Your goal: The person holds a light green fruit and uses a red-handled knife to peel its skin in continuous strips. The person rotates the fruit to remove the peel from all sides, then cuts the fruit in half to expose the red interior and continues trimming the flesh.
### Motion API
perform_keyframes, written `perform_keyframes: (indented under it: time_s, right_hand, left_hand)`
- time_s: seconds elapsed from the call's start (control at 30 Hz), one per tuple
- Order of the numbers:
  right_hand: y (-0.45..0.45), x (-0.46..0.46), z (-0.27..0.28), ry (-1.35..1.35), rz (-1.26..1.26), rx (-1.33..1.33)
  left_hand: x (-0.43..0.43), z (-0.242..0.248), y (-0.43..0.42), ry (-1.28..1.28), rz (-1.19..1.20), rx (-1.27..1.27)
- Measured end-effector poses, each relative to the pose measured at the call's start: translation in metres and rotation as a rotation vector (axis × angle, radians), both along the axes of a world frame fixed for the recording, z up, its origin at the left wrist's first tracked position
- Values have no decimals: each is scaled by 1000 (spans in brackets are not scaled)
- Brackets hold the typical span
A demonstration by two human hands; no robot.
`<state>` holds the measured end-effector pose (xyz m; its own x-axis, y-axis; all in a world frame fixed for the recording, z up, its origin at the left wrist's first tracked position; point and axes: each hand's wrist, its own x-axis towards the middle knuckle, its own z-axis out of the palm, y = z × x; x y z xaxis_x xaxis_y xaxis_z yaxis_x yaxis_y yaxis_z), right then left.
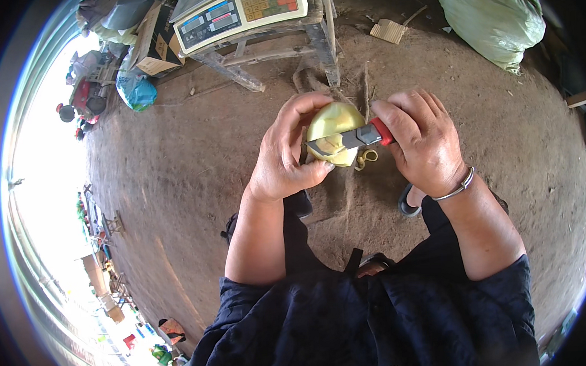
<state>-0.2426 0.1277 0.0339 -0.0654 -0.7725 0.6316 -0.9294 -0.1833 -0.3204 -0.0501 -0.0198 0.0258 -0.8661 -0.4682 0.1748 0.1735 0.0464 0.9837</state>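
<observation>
My left hand [289, 149] holds a pale green, round fruit or vegetable [337, 119], thumb below and fingers around its upper left side. Part of its skin is cut away, and a paler surface shows on the lower half. In my right hand [419, 135] is a knife [354, 138] with a red handle and a grey blade. The blade lies across the front of the fruit, its tip pointing left towards my left palm, with a piece of peel beside it. Below and right of the fruit, a curled strip of peel [368, 157] is visible; whether it hangs or lies on the ground I cannot tell.
A digital scale [241, 15] stands on a worn wooden stool [324, 46] ahead. Left of it are a cardboard box [160, 42] and a blue plastic bag [137, 89]. A large pale green sack [493, 21] lies at upper right, near a cardboard scrap [388, 31] on the dirt floor.
</observation>
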Motion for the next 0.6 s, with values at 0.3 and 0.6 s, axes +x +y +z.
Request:
perform_keyframes:
  time_s: [0.3, 0.6]
  right_hand:
    - [-1, -2, -3, 26, -48, 27]
    - [-3, -21, -14, -59, -189, 130]
  left_hand:
    - [0, 1, 4, -37, 36, -16]
    - [0, -1, 3, 52, 48, 25]
